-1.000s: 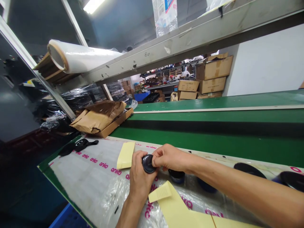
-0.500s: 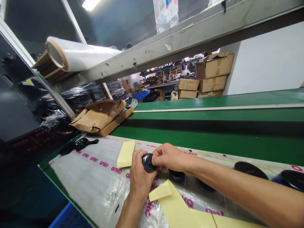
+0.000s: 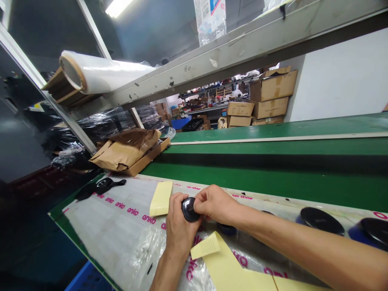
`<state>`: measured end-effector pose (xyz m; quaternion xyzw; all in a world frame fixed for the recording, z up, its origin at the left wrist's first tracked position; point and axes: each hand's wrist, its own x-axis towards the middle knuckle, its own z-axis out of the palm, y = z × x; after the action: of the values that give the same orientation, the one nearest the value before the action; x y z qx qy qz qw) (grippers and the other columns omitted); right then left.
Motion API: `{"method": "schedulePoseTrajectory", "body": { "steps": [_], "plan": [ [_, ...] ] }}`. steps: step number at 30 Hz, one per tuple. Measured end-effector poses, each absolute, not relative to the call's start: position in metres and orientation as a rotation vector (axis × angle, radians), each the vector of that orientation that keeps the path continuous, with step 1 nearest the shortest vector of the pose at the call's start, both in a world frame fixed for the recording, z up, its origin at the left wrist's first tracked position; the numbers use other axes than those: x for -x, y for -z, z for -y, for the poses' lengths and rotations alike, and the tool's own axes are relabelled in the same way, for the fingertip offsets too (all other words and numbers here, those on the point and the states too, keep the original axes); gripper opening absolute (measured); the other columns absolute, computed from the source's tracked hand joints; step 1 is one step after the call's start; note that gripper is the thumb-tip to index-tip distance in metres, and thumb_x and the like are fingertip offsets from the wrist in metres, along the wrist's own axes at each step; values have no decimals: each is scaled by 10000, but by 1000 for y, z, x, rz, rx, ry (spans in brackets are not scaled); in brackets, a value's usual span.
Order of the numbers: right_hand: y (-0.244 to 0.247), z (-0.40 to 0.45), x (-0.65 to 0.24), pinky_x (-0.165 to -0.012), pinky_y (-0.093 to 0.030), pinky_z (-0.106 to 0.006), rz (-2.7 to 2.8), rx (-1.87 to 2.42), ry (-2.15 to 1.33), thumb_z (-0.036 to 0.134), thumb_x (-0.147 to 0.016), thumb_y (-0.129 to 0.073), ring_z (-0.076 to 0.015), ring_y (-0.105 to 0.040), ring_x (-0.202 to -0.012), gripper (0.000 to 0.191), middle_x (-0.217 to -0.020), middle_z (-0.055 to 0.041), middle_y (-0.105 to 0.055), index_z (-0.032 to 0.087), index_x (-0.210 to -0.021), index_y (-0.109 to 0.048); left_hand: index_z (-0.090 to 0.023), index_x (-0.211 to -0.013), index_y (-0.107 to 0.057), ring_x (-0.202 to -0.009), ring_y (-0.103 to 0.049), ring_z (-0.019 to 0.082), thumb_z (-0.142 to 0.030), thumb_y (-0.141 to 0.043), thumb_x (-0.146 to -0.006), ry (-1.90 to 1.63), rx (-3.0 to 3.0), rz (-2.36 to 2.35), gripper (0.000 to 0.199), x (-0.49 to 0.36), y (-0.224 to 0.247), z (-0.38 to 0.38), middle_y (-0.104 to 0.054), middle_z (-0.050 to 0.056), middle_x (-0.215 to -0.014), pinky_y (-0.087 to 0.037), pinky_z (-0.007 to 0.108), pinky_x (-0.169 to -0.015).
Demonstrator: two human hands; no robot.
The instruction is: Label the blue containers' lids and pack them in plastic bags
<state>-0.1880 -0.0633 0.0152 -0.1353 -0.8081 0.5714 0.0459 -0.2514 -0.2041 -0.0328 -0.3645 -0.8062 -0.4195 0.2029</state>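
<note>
A round black glossy-topped jar-like item is in my left hand, its round face tilted up towards me. The fingers and thumb of that hand wrap its side. My right hand is closed in a pinch, with its fingertips against the right part of the black face. Whatever is between those fingertips is hidden. Below my hands lies a long yellow sheet of labels with a folded end. A shorter yellow strip lies left of the item.
Blue round containers with black tops stand under and beyond my right forearm. A black strap-like piece and a cardboard tray with brown paper are at the left. Above runs a metal shelf beam bearing a film roll.
Both hands stay at the round item with nearly the same grip. The view has shifted slightly, and more of the containers at the right shows beyond my forearm.
</note>
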Motion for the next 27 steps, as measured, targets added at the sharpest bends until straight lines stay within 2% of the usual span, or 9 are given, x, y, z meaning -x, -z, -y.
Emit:
{"method": "schedulePoseTrajectory", "body": {
  "steps": [5,13,19,21,25,27],
  "plan": [
    [-13,64,189,-401,-279,-192,2453,439,-1743,125,-607,-575,-92,-465,-454,81,-471,49,-484,178,-556,-608,-244,-1122,-499,-1028,-611,231,-173,-761,-676,1160,1019,2257,522,251,34,205,-568,45,-1130,-538,361,-856],
    [-14,64,190,-393,-323,-189,2388,499,-1857,234,-663,-762,-108,-500,-444,167,-469,29,-553,175,-617,-612,-235,-1123,-497,-1068,-603,255,-228,-755,-694,1197,994,2230,501,254,37,203,-569,65,-1158,-529,403,-890],
    [-14,58,190,-425,-375,-189,2291,461,-1931,160,-776,-659,-102,-531,-449,84,-546,59,-567,190,-799,-583,-233,-1079,-512,-995,-618,250,-301,-798,-657,1321,903,2294,515,254,33,199,-591,51,-1088,-531,408,-856],
    [-16,59,190,-465,-393,-193,2334,462,-1840,227,-775,-691,-113,-575,-522,107,-613,41,-608,189,-817,-601,-231,-1076,-520,-991,-623,251,-328,-801,-652,1349,896,2315,518,256,31,200,-601,51,-1084,-529,417,-867],
    [-33,65,189,-569,-413,-230,2521,525,-1359,372,-655,-800,-184,-656,-744,261,-794,-20,-727,205,-831,-703,-217,-1088,-549,-951,-645,257,-373,-784,-640,1359,958,2351,530,261,31,214,-633,58,-1060,-546,433,-862],
    [-48,63,187,-565,-415,-245,2690,523,-1237,339,-708,-720,-211,-685,-786,170,-851,-37,-761,225,-832,-745,-219,-1074,-576,-861,-662,252,-450,-797,-620,1376,948,2369,556,266,32,211,-653,46,-993,-576,415,-777]
  ]
}}
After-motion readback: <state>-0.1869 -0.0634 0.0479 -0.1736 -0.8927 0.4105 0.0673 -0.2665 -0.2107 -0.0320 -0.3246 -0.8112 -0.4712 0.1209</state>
